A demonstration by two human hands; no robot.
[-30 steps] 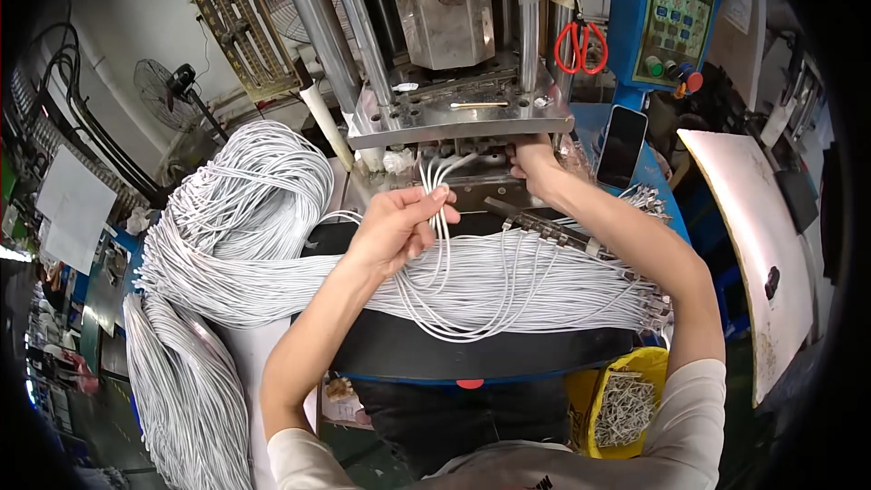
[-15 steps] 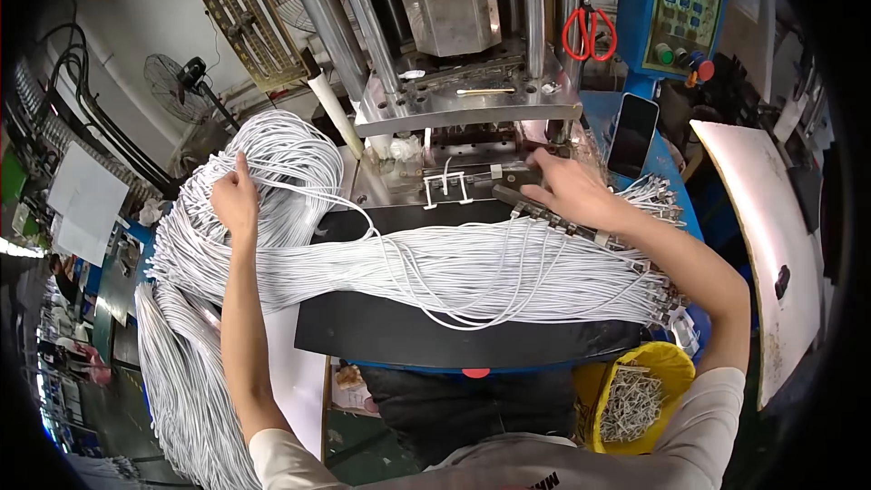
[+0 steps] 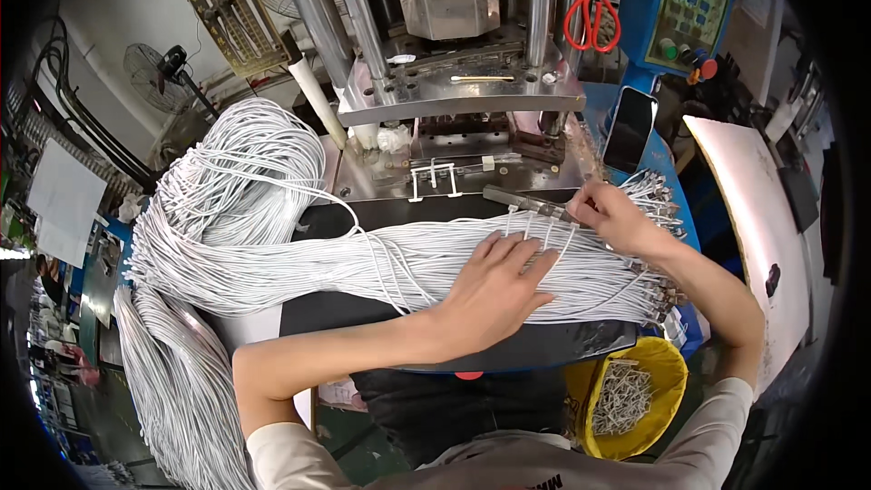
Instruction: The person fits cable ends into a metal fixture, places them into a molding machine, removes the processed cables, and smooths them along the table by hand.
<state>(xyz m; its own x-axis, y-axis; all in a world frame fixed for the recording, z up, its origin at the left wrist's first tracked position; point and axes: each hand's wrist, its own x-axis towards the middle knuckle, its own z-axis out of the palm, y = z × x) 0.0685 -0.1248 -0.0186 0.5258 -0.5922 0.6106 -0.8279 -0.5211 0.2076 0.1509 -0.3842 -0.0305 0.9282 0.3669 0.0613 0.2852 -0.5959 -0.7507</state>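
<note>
The press (image 3: 463,100) is the largest thing, standing beyond both my hands. Before it lies the white cable bundle (image 3: 390,259), directly under my L hand (image 3: 494,295). As a whole it's prob. heavy and floppy, so I judge it is better lifted w/ a full arm beneath. One cable alone must be light, soft and bendy, w/ a smooth jacket that may slip a bit. The connector ends (image 3: 667,295) at its right look more fragile, so I'd hold by the jacket.

My L hand rests palm down, fingers stretched and a little spread, not clenched; if a strand is caught underneath, I can't tell.

Next in size, the dark metal bar (image 3: 531,204) lies along the bundle's far edge, just beyond my L fingertips. It's prob. stiff and rather heavy for its size; its ends seem best for grip. My R hand (image 3: 617,220) is at its right end, thumb and fingers bent close together; whether they really pinch it, can't tell.

Smallest is the white plastic frame (image 3: 435,171), beyond the bar's left end, apart from both hands: prob. light, w/ thin legs that could snap.
</note>
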